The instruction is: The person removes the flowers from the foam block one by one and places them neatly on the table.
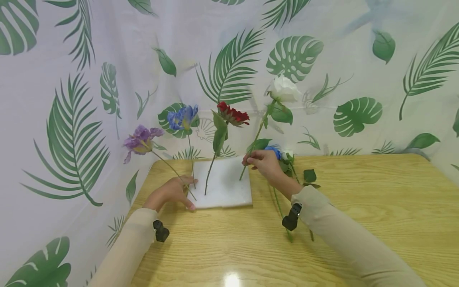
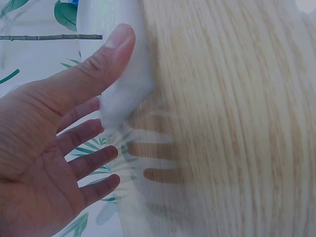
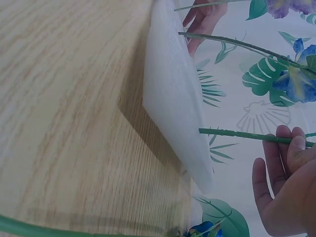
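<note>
My right hand [image 1: 265,162] pinches the green stem of a white rose [image 1: 284,88] between thumb and fingers. In the right wrist view the lower end of that stem [image 3: 232,133] meets the face of a white foam block [image 1: 229,191]. My left hand [image 1: 175,191] rests at the block's left side, its fingers spread and fairly straight, the thumb by the front corner. Standing in the foam are a purple flower [image 1: 141,139], a blue flower [image 1: 183,117] with a yellowish centre, and a red flower [image 1: 233,115]. All three lean at different angles.
Right of the block, a blue flower [image 1: 273,152] and another white flower [image 1: 287,154] lie on the wooden table [image 1: 369,199], partly hidden by my right arm. Their stems run toward the front. A leaf-printed white cloth [image 1: 315,71] hangs behind and at the left.
</note>
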Motion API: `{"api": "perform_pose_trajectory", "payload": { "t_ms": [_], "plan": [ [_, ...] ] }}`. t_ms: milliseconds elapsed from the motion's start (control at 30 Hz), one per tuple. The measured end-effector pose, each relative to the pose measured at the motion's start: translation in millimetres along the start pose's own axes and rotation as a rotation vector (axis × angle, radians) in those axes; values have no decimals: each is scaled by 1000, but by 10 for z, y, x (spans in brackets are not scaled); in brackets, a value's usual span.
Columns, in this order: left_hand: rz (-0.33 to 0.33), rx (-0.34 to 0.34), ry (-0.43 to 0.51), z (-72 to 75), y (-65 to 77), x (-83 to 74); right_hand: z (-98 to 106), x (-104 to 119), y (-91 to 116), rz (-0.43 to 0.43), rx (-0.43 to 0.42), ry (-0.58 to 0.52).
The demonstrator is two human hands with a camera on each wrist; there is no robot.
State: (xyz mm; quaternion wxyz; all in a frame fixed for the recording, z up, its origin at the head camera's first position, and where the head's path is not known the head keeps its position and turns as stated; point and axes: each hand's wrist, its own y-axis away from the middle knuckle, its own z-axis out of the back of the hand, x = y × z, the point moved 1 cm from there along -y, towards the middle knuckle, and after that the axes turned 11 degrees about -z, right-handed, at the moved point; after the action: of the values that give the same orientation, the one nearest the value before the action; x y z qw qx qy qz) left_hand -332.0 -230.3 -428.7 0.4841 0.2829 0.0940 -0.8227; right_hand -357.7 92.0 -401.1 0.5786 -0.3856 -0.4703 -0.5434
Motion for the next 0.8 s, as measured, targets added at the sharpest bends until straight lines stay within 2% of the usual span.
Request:
{"api": "perform_pose_trajectory", "payload": {
  "t_ms": [600, 800],
  "plan": [
    [2, 8, -21, 8, 4, -16, -22, -14, 11, 45, -13, -12],
    [-11, 7, -34, 18, 6, -19, -24, 1, 8, 29, -20, -39]
  ]
}}
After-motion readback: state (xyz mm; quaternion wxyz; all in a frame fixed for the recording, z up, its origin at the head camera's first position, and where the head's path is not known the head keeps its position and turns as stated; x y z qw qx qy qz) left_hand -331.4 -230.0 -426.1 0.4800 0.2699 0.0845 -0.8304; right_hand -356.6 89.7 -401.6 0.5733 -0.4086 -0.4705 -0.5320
